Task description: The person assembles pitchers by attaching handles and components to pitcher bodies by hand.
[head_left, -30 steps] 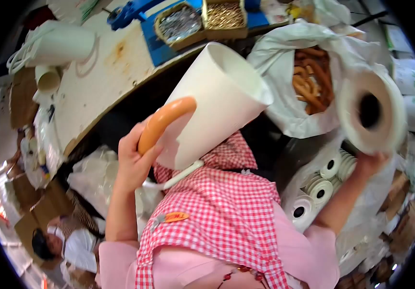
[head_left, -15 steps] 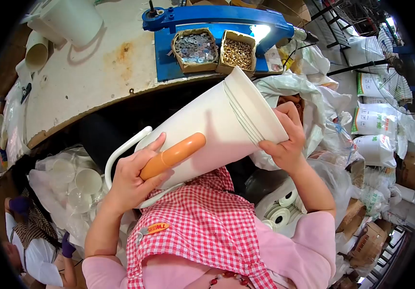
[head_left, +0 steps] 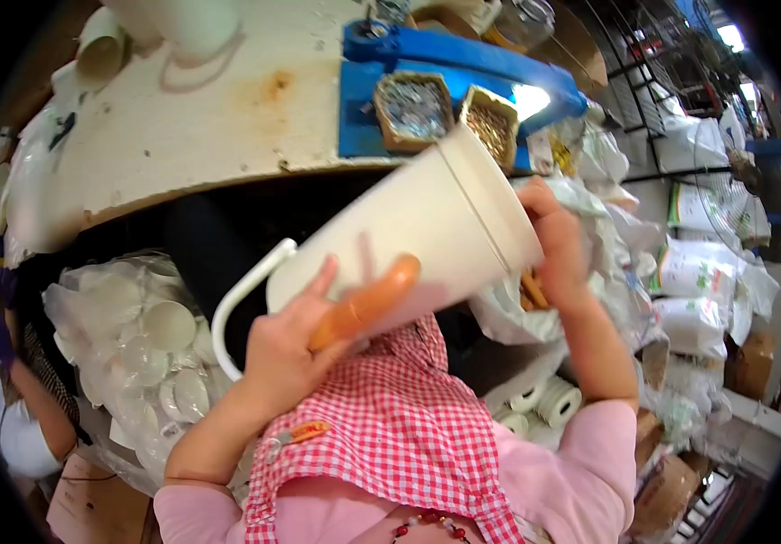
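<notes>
A white plastic bucket [head_left: 399, 227] lies tilted across my lap, its wide rim towards the right. A white bail handle [head_left: 243, 313] curves out from its narrower left end. My left hand [head_left: 295, 349] is closed around an orange grip handle [head_left: 372, 299] that lies along the bucket's side, the thumb against the wall. I cannot tell whether this handle is fixed to the bucket. My right hand [head_left: 555, 245] is at the right rim, blurred, its fingers partly hidden behind the edge.
Boxes of washers [head_left: 415, 109] and brass-coloured rivets [head_left: 492, 127] stand on the blue machine [head_left: 463, 54] at the worktable's [head_left: 227, 136] back. Bagged white cups [head_left: 123, 335] lie left, white rolls [head_left: 558, 401] lower right. Orange pieces [head_left: 533, 290] show in an open bag. A co-worker's arm [head_left: 41, 399] appears far left.
My view has shifted, and the bucket sits slightly further right. My right thumb no longer shows on the outside of the rim. My left hand keeps its hold on the orange handle.
</notes>
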The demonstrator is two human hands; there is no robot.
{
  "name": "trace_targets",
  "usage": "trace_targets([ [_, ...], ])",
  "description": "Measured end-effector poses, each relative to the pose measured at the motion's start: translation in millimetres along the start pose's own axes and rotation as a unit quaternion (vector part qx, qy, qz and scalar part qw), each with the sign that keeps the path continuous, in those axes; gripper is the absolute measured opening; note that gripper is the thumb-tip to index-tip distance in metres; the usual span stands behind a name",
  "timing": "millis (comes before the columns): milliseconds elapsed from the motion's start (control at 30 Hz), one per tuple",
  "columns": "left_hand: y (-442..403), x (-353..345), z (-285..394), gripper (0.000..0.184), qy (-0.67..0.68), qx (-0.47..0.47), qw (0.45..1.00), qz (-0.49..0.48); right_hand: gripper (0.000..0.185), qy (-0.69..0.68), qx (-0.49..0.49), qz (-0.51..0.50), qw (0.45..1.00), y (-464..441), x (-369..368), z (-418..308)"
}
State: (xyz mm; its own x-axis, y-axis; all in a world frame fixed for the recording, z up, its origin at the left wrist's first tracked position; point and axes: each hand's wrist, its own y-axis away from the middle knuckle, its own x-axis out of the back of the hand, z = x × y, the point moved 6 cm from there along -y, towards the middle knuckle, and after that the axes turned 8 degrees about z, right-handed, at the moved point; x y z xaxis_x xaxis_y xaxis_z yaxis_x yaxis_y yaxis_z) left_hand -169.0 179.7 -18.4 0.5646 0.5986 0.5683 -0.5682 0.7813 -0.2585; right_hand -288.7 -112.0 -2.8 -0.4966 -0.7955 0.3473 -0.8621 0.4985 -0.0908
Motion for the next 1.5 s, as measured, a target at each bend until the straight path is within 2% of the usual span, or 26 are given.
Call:
trace_targets([
  [33,3,0,1,0.034,-0.027,-0.017,0.999,0.003,0.060,-0.049,0.021,0.012,0.998,-14,12,15],
  [67,10,1,2,0.037,-0.045,-0.047,0.998,0.013,0.062,-0.100,0.009,0.129,0.987,-27,39,38],
  [100,10,4,12,0.036,-0.044,-0.060,0.997,-0.004,0.068,-0.090,0.022,0.194,0.977,-43,59,39],
  [167,11,6,21,0.040,-0.042,-0.048,0.996,-0.057,0.076,-0.128,-0.121,0.122,0.977,-41,20,78],
  [233,6,17,14,0.044,-0.037,-0.046,0.998,-0.019,0.106,-0.210,-0.227,-0.086,0.947,-34,-38,68],
  [300,-4,38,10,0.048,-0.025,-0.049,0.998,0.018,0.109,-0.290,-0.210,-0.090,0.929,-44,-36,46],
  [333,-9,59,13,0.051,-0.055,-0.061,0.996,0.025,0.108,-0.328,-0.153,-0.061,0.930,-49,-31,35],
  [400,-22,112,33,0.054,-0.164,-0.120,0.977,0.065,0.099,-0.321,-0.120,-0.021,0.939,-59,-12,41],
  [433,-32,144,51,0.054,-0.244,-0.167,0.950,0.101,0.094,-0.319,-0.107,-0.002,0.942,-65,-4,46],
  [500,-51,186,74,0.045,-0.462,-0.166,0.871,0.031,0.084,-0.321,-0.128,0.022,0.938,-64,4,78],
  [567,-70,206,55,0.034,-0.614,-0.237,0.752,0.037,0.073,-0.311,-0.202,0.051,0.927,-55,-15,98],
  [633,-93,229,-1,0.027,-0.708,-0.206,0.675,-0.001,0.063,-0.312,-0.263,0.030,0.913,-42,-41,110],
  [700,-116,255,-62,0.023,-0.744,-0.192,0.640,-0.009,0.058,-0.330,-0.271,-0.008,0.904,-34,-64,112],
  [833,-145,285,-154,0.020,-0.776,-0.154,0.611,-0.010,0.045,-0.321,-0.283,-0.021,0.903,-25,-77,107],
  [900,-155,288,-182,0.016,-0.799,-0.123,0.578,-0.106,0.042,-0.314,-0.293,-0.011,0.903,-21,-74,113],
  [967,-171,298,-193,0.016,-0.799,-0.118,0.577,-0.121,0.041,-0.317,-0.303,0.002,0.899,-20,-75,124],
  [1033,-184,300,-204,0.008,-0.770,-0.148,0.580,-0.221,0.039,-0.319,-0.316,0.015,0.893,-19,-78,134],
  [1067,-190,304,-206,0.008,-0.769,-0.150,0.580,-0.221,0.038,-0.328,-0.340,0.016,0.881,-18,-83,140],
  [1133,-195,303,-218,0.006,-0.755,-0.173,0.542,-0.324,0.036,-0.337,-0.357,0.014,0.871,-18,-91,143],
  [1167,-193,309,-225,0.006,-0.755,-0.177,0.541,-0.325,0.034,-0.328,-0.354,0.002,0.876,-20,-93,142],
  [1233,-190,325,-232,0.011,-0.749,-0.169,0.582,-0.267,0.032,-0.329,-0.352,0.001,0.876,-19,-94,146],
  [1267,-187,334,-246,0.012,-0.727,-0.043,0.609,-0.314,0.032,-0.334,-0.354,0.006,0.874,-16,-95,151],
  [1300,-191,325,-235,0.012,-0.726,-0.048,0.607,-0.320,0.031,-0.335,-0.365,0.016,0.868,-13,-94,156],
  [1367,-220,307,-164,0.043,-0.676,-0.176,0.714,-0.051,0.030,-0.340,-0.374,0.024,0.862,-12,-101,165],
  [1433,-264,321,-131,0.066,-0.646,-0.186,0.721,0.171,0.029,-0.363,-0.401,0.027,0.841,-4,-111,173],
  [1500,-308,321,-77,0.056,-0.563,-0.287,0.702,0.329,0.029,-0.378,-0.405,-0.003,0.832,-4,-127,163],
])
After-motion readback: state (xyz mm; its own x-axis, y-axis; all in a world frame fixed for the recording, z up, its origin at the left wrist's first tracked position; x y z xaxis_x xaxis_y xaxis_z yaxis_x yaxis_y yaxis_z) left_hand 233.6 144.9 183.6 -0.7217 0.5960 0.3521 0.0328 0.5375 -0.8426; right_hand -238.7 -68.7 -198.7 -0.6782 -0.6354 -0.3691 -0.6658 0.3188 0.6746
